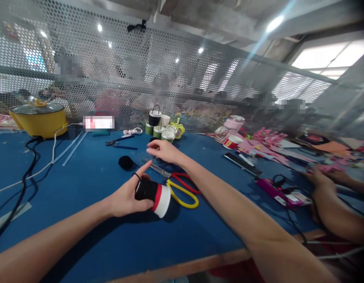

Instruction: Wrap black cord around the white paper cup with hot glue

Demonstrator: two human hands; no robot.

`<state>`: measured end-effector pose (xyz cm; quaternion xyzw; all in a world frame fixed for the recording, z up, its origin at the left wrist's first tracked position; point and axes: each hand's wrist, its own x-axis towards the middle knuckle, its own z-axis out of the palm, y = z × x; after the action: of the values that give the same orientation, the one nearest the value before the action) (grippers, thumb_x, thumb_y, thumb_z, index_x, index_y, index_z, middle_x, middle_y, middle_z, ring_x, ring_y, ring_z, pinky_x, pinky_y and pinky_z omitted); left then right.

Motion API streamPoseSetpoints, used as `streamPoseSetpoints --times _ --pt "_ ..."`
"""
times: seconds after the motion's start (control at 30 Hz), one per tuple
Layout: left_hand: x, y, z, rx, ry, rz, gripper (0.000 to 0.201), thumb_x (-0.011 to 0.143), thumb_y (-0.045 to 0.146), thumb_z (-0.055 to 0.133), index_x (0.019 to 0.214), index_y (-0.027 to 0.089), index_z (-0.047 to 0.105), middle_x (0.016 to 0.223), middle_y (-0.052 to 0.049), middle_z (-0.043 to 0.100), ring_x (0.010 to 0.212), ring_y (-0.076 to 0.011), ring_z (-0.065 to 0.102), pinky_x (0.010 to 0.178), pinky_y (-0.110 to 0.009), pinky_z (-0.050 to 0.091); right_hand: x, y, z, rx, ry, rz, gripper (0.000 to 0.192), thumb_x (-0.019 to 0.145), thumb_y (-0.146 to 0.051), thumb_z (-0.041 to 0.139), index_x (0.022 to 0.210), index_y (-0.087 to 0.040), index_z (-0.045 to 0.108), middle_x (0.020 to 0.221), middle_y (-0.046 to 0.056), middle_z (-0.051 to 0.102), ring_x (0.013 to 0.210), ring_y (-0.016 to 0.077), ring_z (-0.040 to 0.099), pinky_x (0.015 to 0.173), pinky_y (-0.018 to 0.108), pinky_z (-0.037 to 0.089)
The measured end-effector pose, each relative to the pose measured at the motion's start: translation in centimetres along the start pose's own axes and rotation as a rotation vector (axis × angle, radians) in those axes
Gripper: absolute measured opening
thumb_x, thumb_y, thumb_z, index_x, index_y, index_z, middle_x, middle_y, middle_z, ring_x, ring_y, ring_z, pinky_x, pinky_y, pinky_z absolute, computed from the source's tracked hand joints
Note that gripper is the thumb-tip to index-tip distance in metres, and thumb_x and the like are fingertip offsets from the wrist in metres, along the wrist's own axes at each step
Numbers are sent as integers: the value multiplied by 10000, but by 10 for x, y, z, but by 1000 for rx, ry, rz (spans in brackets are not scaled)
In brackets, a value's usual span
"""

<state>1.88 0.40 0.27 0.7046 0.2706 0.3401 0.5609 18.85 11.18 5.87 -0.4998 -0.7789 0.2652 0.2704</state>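
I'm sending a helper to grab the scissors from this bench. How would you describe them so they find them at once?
Start at the blue table and find the person's left hand, which holds a white cup with a red band and black wrap. The scissors lie flat just beyond that cup, blades pointing towards the right hand. One handle loop is red, the other yellow, unlike the dark pliers farther back.

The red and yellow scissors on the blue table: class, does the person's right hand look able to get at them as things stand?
Probably yes. The right hand hovers just beyond the scissors, apparently holding nothing, with bare table between. The left hand holds the cup off to one side.
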Motion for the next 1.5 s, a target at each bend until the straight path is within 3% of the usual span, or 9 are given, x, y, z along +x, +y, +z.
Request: streamPoseSetpoints --times 0.27,0.33,0.4,0.53,0.7,0.83,1.07,1.3,1.5 --pt "-6 12 8 77 -130 -10 899 644 122 605 1384 247 110 1081 -67 464 834 -192 522 688 -290 466 15 -43 60 -285 -600 -534 623 645 -361 686 1207 -148 520 1122 135 548 953 215 545 784 301 448" --pt "-6 14 9 87 -150 -10 902 632 120 613 1382 241 127 1073 -68 478 843 -201 522 691 -295 470 15 -45 73 -232 -633 -523 572 621 -318 705 1153 -169 557 1062 103 580 912 201 560 759 286 458" --pt "-6 16 9 84 -160 1 910 620 111 621 1380 242 138 1068 -67 482 842 -202 526 692 -295 473 16 -44 79 -43 -657 -343 511 580 -238 732 1069 -185 591 891 52 631 763 173 590 665 275 483" --pt "-6 17 10 13 -176 -6 943 614 98 621 1384 270 104 1075 -65 461 760 -167 536 605 -254 469 29 -36 71 516 -439 201 247 668 -204 690 874 -131 574 623 8 598 495 119 558 493 248 496" --pt "-3 14 8 -16 -131 24 961 627 119 622 1390 270 57 1075 -62 430 745 -149 522 625 -259 457 54 -24 46 708 -88 289 210 942 -267 252 925 -161 432 866 59 580 651 71 610 654 226 528" --pt "-1 10 5 -14 -92 17 958 638 146 625 1389 265 43 1084 -65 415 820 -177 518 693 -296 456 48 -17 41 726 -46 340 183 934 -257 275 901 -140 412 809 94 581 686 122 635 665 293 542" --pt "-2 14 5 -17 -34 39 957 651 172 629 1390 258 27 1073 -68 419 885 -209 505 749 -325 448 7 -7 13 487 11 262 119 880 -237 425 844 -150 497 850 77 598 673 116 628 683 284 530" --pt "-1 9 0 -67 104 98 998 704 212 633 1375 308 -99 1082 -57 414 865 -180 493 732 -308 446 -38 40 -36 -105 236 244 87 741 -206 588 668 -169 556 717 74 617 693 193 570 647 322 445" --pt "-2 8 -2 -59 124 95 993 714 238 642 1378 301 -94 1077 -54 423 854 -173 489 736 -308 429 -38 27 -28 -378 132 123 147 774 -175 499 759 -142 642 816 81 673 763 198 597 688 288 422"
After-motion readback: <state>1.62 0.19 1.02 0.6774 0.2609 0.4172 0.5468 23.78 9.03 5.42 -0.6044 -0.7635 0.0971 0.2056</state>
